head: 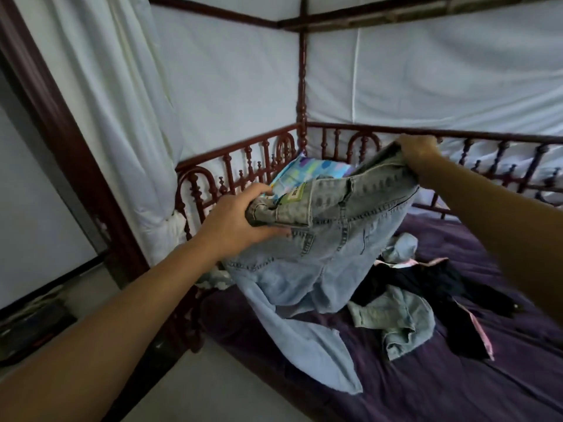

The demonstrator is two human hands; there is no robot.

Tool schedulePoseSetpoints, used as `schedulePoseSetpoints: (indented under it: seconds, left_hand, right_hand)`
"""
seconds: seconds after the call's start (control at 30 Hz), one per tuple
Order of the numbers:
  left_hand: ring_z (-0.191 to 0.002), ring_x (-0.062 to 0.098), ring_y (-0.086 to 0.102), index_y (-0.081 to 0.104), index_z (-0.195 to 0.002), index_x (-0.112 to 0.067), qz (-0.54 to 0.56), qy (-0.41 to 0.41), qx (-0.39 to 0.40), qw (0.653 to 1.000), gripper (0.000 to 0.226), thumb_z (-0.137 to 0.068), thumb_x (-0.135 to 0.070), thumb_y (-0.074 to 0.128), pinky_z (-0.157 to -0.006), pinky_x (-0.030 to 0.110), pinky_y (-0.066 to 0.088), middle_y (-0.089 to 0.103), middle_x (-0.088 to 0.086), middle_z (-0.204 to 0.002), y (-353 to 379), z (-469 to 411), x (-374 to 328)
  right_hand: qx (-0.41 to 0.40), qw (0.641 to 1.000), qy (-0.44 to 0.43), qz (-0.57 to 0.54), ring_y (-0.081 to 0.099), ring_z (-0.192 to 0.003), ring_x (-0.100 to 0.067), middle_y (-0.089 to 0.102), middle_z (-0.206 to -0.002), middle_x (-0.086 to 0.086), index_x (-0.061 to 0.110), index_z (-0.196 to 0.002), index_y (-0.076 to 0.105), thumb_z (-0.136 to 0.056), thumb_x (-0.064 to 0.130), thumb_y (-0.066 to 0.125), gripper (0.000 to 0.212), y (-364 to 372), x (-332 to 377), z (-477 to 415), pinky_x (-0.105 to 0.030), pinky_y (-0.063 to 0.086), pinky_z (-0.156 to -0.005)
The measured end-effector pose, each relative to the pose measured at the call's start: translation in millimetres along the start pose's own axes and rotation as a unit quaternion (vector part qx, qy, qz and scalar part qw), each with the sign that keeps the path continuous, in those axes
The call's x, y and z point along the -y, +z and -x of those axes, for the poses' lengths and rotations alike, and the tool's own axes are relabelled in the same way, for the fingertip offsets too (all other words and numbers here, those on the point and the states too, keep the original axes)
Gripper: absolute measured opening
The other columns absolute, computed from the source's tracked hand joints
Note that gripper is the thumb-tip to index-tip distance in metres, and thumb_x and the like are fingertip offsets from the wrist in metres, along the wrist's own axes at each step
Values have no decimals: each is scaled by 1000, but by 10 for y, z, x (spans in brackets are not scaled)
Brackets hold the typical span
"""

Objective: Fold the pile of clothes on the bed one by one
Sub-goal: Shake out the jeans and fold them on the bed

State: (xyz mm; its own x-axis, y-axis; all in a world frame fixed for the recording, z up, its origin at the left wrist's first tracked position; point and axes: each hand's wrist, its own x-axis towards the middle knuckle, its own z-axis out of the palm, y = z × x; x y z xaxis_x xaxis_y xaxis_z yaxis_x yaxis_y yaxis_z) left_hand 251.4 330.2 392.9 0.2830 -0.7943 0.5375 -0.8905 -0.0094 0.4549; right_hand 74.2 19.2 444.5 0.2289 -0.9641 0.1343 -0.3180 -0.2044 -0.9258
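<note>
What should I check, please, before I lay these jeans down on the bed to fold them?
1. Left hand grips the waistband: ok.
2. Right hand grips its other end: ok.
3. Jeans hang flat: not ok, they are bunched below the waistband.
4. Legs lie side by side: not ok, one trails onto the bed and the other is crumpled.
5. Bare sheet to lay them on: ok, at the near edge.
6. Jeans free of the pile: cannot tell, they hang in front of it.
</note>
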Motion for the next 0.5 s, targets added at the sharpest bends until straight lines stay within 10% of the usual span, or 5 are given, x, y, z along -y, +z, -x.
schedulePoseSetpoints:
  seconds: [0.1,0.27,0.5]
  left_hand:
    - [-69,14,56,59,-68,-29,47,-81,-141,986,21,-85,-19,67,-59,29,44,60,-13,-67,-116,-176,-120]
    - [-92,31,66,69,-88,-8,174,-223,-208,936,17,-87,-22,61,-79,42,53,71,14,-95,-419,-835,-179]
    - [-79,13,55,57,-65,-24,180,-161,-275,931,12,-76,-21,61,-69,26,45,63,-5,-83,-611,-1811,-588]
  right_hand:
    - [40,997,9,-66,62,-67,-21,70,-93,-11,13,-90,69,-81,41,64,30,-401,77,373,-28,52,-62]
    - [219,970,-59,-92,73,-80,-20,75,-89,-8,16,-88,76,-51,72,76,67,-956,322,888,-31,52,-75]
    - [239,953,-180,-51,69,-95,-33,72,-101,-18,3,-94,72,-61,33,88,48,-1652,589,1148,-37,57,-83]
